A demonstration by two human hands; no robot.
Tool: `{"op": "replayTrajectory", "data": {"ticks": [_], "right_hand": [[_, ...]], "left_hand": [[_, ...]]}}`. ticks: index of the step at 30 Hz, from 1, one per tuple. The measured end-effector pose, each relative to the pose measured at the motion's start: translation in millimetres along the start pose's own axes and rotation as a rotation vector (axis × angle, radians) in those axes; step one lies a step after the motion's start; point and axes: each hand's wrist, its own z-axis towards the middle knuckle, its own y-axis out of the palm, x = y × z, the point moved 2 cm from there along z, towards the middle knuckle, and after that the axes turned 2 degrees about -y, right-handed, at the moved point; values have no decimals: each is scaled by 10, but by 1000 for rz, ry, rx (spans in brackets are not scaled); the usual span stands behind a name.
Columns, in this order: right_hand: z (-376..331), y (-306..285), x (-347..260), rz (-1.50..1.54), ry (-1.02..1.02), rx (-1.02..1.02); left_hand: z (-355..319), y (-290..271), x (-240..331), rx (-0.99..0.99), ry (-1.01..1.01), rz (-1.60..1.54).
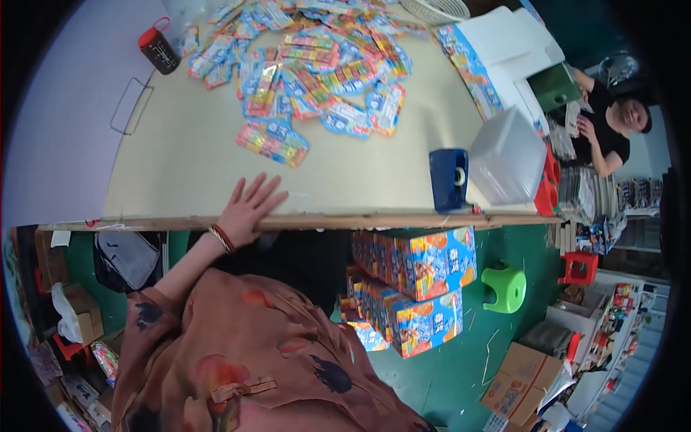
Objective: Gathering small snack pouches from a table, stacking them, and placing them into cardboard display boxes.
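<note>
My left hand (248, 210) lies palm down on the near edge of the pale table (180, 173), fingers spread, with nothing in it. A red and a light-coloured bracelet ring the wrist. Just beyond the fingertips is one colourful blister pack (273, 143) on a blue-and-yellow card. Behind it spreads a loose heap of similar packs (317, 72), some face up and others turned over. My right hand is not in view.
At the table's right stand a blue tape dispenser (449, 180), a clear plastic box (507, 156) and an opened carton (497, 47). A dark bottle (158, 50) stands far left. Below are stacked printed boxes (432, 266) and a green stool (505, 286). A co-worker (612, 122) handles papers at right.
</note>
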Motion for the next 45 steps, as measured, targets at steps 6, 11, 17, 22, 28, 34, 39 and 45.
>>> {"op": "replayTrajectory", "data": {"ticks": [6, 11, 17, 22, 28, 34, 39, 45], "right_hand": [[-1397, 354, -2751, -899, -719, 379], [-1874, 344, -5011, -531, -1135, 725], [-1118, -998, -7511, -468, -1339, 1203], [-275, -2558, -8795, -856, -733, 1468], [-235, -2654, -8783, -990, -447, 1458], [-327, -2468, -8741, -1092, -669, 1549], [-483, -2442, -8849, -1035, -799, 1612], [-718, -1969, -8918, -1082, -1081, 1599]], "left_hand": [[70, -3, 6, -40, 50, -121], [127, -32, -14, -31, 69, -156], [221, -28, -47, -88, 63, -232], [170, 108, -83, -127, 56, -172], [147, 47, -63, -239, 1, -205], [146, 45, -61, -225, -7, -295], [204, 20, -68, -162, 23, -371], [136, 59, -88, -57, 42, -278]]}}
